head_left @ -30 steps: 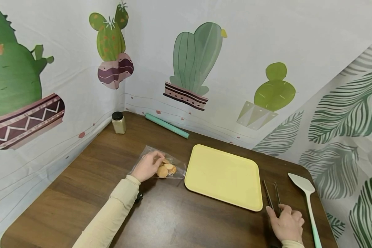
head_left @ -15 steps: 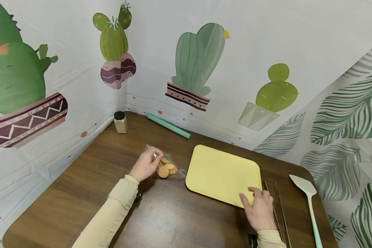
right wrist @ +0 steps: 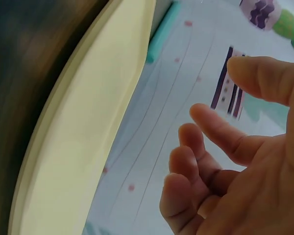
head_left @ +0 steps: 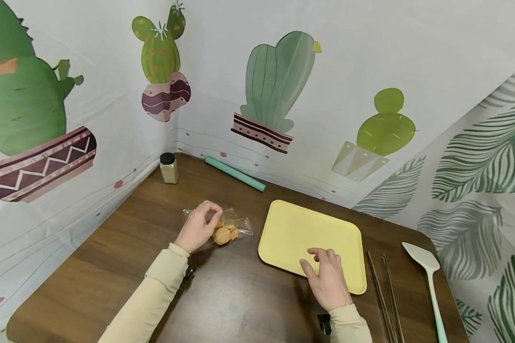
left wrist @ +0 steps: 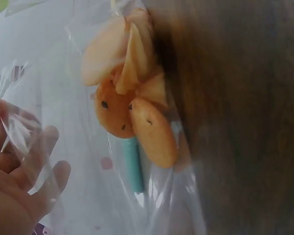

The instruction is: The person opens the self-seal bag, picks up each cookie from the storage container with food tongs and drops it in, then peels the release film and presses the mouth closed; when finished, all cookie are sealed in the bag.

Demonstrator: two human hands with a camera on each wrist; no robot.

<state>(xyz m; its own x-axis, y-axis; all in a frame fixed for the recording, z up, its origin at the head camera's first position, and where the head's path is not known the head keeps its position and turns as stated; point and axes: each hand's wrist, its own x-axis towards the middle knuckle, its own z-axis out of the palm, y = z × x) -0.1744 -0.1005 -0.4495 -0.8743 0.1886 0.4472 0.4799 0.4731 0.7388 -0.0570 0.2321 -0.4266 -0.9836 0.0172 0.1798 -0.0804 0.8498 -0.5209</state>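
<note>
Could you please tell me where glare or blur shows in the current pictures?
Head view: a pale sheen on the table, lower middle; left wrist view: bright streaks on the clear bag, and the table blurred beside it; right wrist view: the table dark and smeared beside the yellow tray.

- Between left hand [head_left: 199, 227] and right hand [head_left: 328, 281], here's a broad lane of brown tabletop [head_left: 236, 305], wide enough for either to slide through!
- Immediately right of the left hand, the clear bag [head_left: 243, 226] of crackers [head_left: 222, 235] blocks the way, a narrow gap separating it from the tray.
- Under and ahead of the right hand, the yellow tray [head_left: 311, 224] lies flat, only its low rim jutting up.
- Right of that hand, metal tongs [head_left: 381, 294], then a spatula [head_left: 425, 259], bar the side.
- Farther beyond the left hand, an upright jar [head_left: 169, 170] and turquoise rod [head_left: 235, 174] obstruct!
</note>
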